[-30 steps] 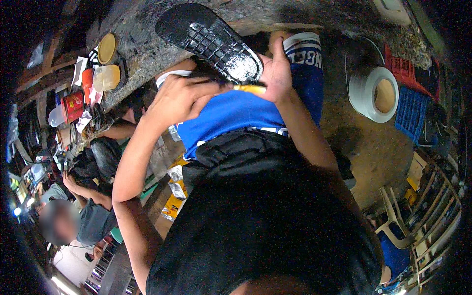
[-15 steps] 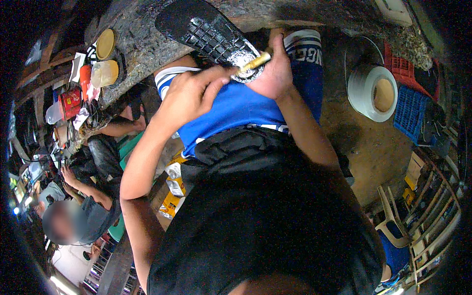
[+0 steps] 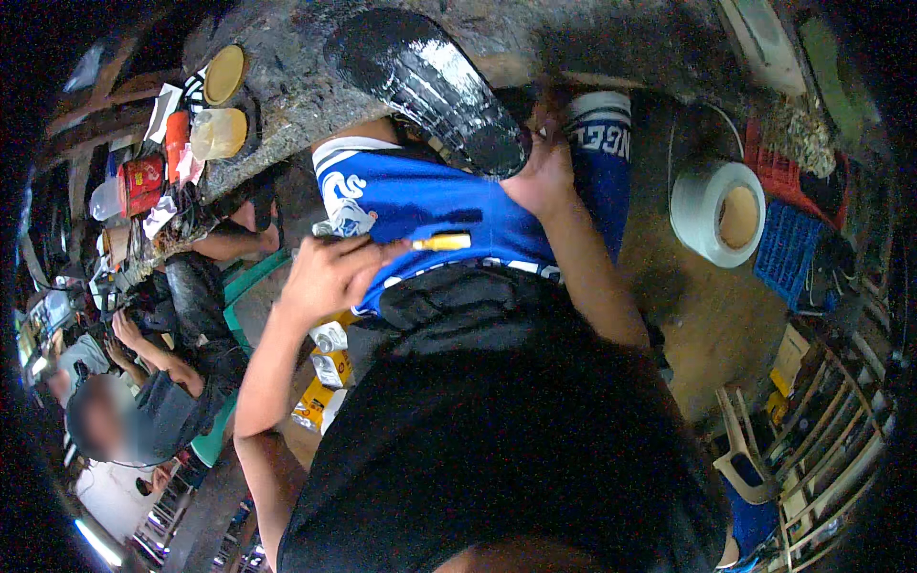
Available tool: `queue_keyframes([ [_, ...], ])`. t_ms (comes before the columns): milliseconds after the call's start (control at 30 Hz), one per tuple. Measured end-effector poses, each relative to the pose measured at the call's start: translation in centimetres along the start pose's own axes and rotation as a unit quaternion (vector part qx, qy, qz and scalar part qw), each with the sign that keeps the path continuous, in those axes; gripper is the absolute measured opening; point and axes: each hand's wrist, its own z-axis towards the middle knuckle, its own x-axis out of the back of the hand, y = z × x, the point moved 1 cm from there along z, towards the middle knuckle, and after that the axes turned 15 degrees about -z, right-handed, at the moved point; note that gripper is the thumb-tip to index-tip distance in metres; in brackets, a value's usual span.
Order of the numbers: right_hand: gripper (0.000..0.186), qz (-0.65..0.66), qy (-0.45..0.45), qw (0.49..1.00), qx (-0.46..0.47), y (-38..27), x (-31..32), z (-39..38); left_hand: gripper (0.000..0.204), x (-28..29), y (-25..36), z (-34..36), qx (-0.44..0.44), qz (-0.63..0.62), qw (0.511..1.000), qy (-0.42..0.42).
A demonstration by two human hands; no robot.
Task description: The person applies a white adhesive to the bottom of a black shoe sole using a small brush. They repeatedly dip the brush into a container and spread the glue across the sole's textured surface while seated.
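A long black shoe sole with a shiny, wet-looking surface stretches from above my lap toward the workbench. My right hand is closed around its near, heel-shaped end; part of the fingers is hidden behind it. Over my blue shorts, my left hand is apart from the sole. Its fingers pinch a short yellow stick-like tool that points right, perhaps a small brush; its exact kind is unclear.
On the dark workbench stand a tub of yellowish stuff, a round lid and a red container. A large white roll and a blue crate are at the right. Another person sits at the left.
My left hand has drawn back toward me with the yellow tool, off the sole's heel end. The sole has turned in my right hand, its gridded, silvery-heeled look replaced by a smoother shiny one.
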Motion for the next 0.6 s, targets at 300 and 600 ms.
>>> queue_keyframes([
  [300, 0.062, 0.777, -0.120, 0.575, -0.228, -1.5, 0.0, 0.3, 0.023, -3.2, 3.7, 3.3, 0.102, -0.138, 0.955, 0.243],
  [600, 0.062, 0.805, -0.140, 0.513, -0.265, -3.1, 1.7, -0.2, 0.015, -1.3, 0.6, 9.3, 0.160, 0.002, 0.942, 0.295],
])
